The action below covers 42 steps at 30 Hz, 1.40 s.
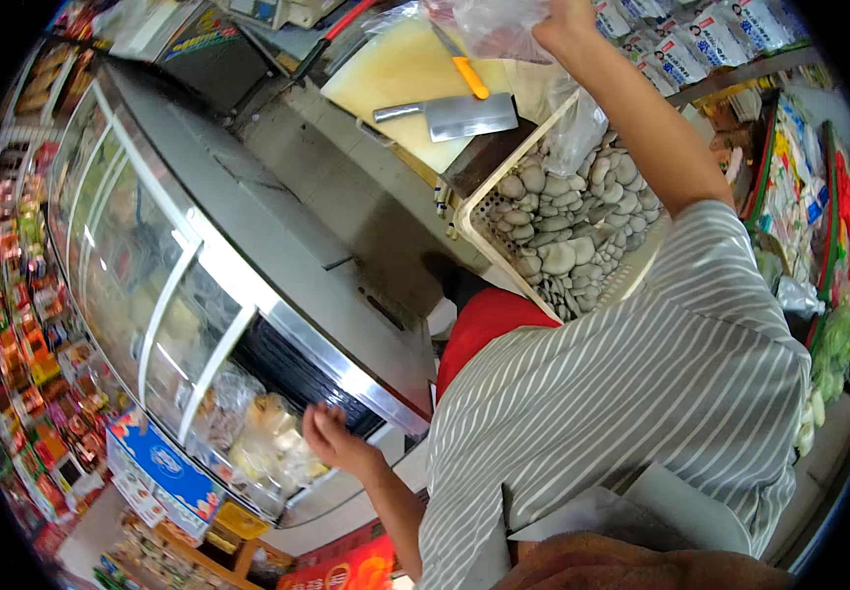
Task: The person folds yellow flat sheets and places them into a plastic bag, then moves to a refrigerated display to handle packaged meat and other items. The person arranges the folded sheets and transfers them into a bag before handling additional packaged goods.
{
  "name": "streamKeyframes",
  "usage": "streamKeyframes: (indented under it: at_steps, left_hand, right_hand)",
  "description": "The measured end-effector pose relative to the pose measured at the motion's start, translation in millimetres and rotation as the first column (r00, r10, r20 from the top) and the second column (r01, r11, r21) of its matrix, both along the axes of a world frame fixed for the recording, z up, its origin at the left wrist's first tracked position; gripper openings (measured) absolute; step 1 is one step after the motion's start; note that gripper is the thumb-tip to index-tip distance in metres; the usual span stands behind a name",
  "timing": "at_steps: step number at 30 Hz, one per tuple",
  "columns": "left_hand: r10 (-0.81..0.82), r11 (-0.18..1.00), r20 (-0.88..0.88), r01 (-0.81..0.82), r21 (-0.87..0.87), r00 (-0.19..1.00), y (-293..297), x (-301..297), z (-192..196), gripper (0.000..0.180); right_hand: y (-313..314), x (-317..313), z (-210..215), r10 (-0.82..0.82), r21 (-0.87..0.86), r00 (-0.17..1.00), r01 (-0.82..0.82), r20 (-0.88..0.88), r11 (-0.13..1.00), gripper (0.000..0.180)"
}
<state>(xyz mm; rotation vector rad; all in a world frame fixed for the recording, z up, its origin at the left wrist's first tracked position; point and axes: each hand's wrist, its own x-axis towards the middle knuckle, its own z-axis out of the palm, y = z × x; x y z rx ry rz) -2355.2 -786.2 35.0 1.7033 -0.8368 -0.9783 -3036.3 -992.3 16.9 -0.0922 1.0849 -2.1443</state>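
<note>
My right arm stretches far forward, and my right hand (564, 29) is closed on a clear plastic bag (494, 28) at the top edge; part of its fingers is hidden. Under the bag lies a pale cutting board (385, 79). On it rest a cleaver (471, 116) with a metal handle and a knife (468, 75) with a yellow handle. My left hand (339, 440) hangs apart from these, its fingers loosely bent and holding nothing visible. It is nearest the open end of a glass display case (164, 285), beside bagged goods (272, 447).
A cream plastic basket (492, 187) heaped with grey oyster mushrooms (557, 258) stands close in front of me. White-and-blue packets (710, 44) line the far right. Bagged vegetables (835, 344) hang at right. Colourful snack packs (27, 364) fill the left shelves. Tiled floor (346, 167) shows between case and board.
</note>
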Motion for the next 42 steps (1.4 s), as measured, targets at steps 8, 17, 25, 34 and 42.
streamKeyframes:
  at_steps: [8,17,25,34,42]
  left_hand:
    - [-0.516,0.819,-0.827,0.413,-0.399,0.223,-42.1,-102.5,-3.5,0.081]
    - [-0.258,0.959,-0.946,-0.070,-0.275,0.195,29.3,124.5,-16.8,0.071]
    - [-0.118,0.951,-0.941,-0.235,-0.199,0.316,87.2,202.0,-19.9,0.063]
    - [-0.149,0.938,-0.942,-0.257,-0.231,0.301,124.1,204.1,-5.0,0.053]
    - [-0.226,0.920,-0.883,-0.207,-0.332,0.410,131.5,233.2,-10.9,0.052]
  right_hand:
    - [123.7,362.5,194.6,0.545,-0.140,0.817,-0.571,-0.186,0.809,0.044]
    - [192.2,519.2,196.4,0.526,0.255,-0.322,-0.947,-0.787,-0.197,0.041]
    - [182.0,715.0,144.3,-0.073,0.730,-0.755,-0.650,-0.652,0.209,0.044]
    - [154.2,761.3,79.5,0.792,0.609,-0.602,-0.667,-0.101,-0.430,0.063]
    - [217.8,742.8,38.2,0.929,0.156,-0.368,-0.920,-0.028,-0.360,0.033]
